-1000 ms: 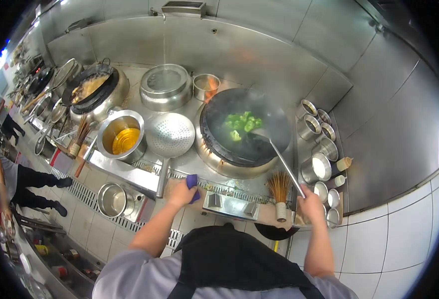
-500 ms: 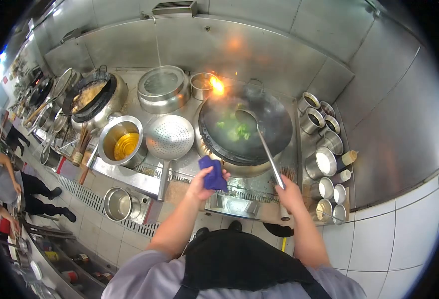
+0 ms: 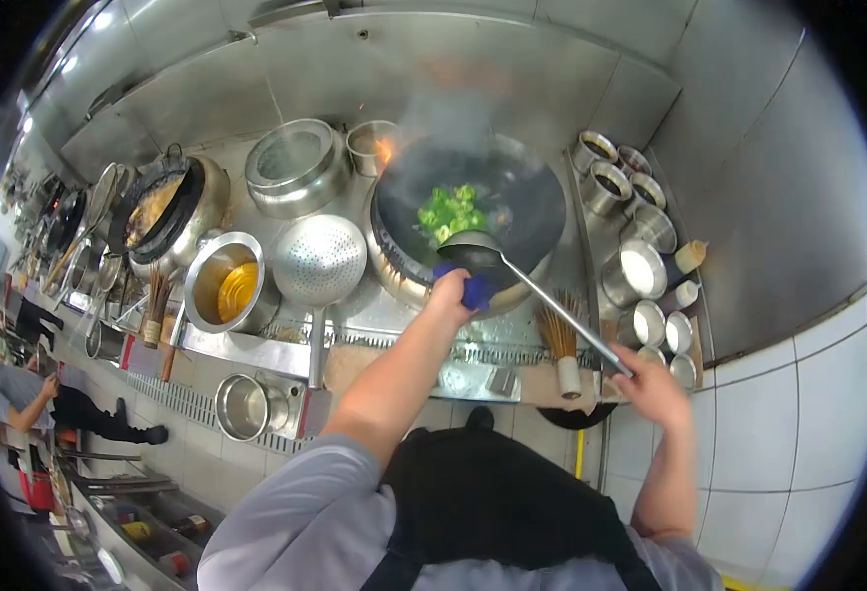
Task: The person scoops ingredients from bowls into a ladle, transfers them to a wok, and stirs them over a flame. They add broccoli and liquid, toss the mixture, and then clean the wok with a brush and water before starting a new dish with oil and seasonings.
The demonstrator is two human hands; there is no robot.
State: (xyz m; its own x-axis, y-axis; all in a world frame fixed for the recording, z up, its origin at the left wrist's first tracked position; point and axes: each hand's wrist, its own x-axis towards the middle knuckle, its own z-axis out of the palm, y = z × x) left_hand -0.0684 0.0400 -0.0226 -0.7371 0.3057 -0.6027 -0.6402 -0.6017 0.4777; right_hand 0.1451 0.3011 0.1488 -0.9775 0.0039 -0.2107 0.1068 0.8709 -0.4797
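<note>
My left hand (image 3: 450,294) is closed on a folded purple cloth (image 3: 477,289), pressed at the near rim of the black wok (image 3: 527,187). Whether the fingers also grip the rim under the cloth is hidden. The long steel handle of a ladle (image 3: 561,307) is in my right hand (image 3: 656,390), wrapped round its end. The ladle's bowl lies low at the wok's near side, beside a heap of bright green vegetable pieces (image 3: 453,211). Smoke rises from the wok, and a small flame (image 3: 384,150) shows at its far left.
Left of the wok are a perforated strainer (image 3: 320,258), a pot of yellow oil (image 3: 234,281) and a lidded pot (image 3: 295,167). Steel seasoning containers (image 3: 640,271) line the right side. A bamboo brush (image 3: 563,350) stands at the front edge. Another person (image 3: 20,394) is far left.
My left hand moved right with the cloth to the wok's rim. My right hand moved right and down, bringing the ladle bowl nearer. The green pieces are bunched together, and the flame is smaller.
</note>
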